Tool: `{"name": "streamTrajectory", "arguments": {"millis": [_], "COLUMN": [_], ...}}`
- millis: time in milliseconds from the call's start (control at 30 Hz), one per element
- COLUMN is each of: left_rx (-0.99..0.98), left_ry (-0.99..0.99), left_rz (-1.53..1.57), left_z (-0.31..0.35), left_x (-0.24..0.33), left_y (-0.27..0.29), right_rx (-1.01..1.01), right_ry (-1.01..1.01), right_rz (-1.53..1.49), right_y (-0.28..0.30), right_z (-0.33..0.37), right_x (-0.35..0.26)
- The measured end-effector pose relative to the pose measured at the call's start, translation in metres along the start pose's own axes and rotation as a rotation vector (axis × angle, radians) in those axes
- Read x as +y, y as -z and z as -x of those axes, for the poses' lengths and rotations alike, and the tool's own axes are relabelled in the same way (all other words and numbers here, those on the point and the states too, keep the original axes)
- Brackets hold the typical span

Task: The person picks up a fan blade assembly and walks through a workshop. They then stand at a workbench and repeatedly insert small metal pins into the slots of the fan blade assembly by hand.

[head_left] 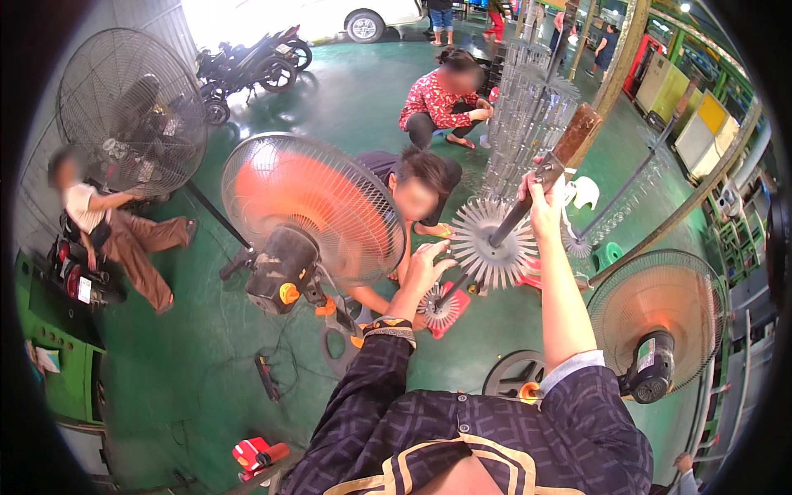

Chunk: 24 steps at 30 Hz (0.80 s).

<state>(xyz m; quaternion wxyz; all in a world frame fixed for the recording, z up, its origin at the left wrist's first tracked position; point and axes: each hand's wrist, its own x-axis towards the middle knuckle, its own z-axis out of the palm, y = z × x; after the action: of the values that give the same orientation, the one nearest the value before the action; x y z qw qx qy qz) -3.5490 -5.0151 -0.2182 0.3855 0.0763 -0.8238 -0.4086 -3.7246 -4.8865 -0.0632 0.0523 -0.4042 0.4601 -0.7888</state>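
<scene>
Dark patterned shirt [503, 417], cream-trimmed. Grey disc [480, 233], rim cut into radial fins, on dark rod [513, 219], between hands. Right hand [543, 200]: fingers clamped on dark rod. Left hand [424, 272]: fingers apart, beside grey disc; contact unclear.

no readable text, fan label [646, 353] too small

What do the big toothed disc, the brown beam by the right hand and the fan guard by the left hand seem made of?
Big toothed disc: probably metal, dull grey with thin blades. Brown beam: rusted steel or wood; its matt, patchy surface leaves it open. Fan guard: likely grey metal, from its thin wires.
</scene>
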Motion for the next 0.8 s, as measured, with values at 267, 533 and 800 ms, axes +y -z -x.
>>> {"name": "streamTrajectory", "arguments": {"millis": [267,533,800], "left_rx": [-0.321,-0.690,-0.239], "left_ry": [0.572,1.389,1.364], "left_rz": [-0.138,-0.397,-0.136], "left_z": [0.168,0.464,0.462], "left_x": [-0.033,-0.040,-0.027], "left_y": [0.058,0.086,0.086], "right_rx": [0.097,0.093,0.063], "right_ry": [0.031,0.073,0.055], "right_rz": [0.090,0.110,0.086], "right_y": [0.008,0.002,-0.016], "right_z": [0.005,0.007,0.011], "right_x": [-0.001,0.002,0.001]}}
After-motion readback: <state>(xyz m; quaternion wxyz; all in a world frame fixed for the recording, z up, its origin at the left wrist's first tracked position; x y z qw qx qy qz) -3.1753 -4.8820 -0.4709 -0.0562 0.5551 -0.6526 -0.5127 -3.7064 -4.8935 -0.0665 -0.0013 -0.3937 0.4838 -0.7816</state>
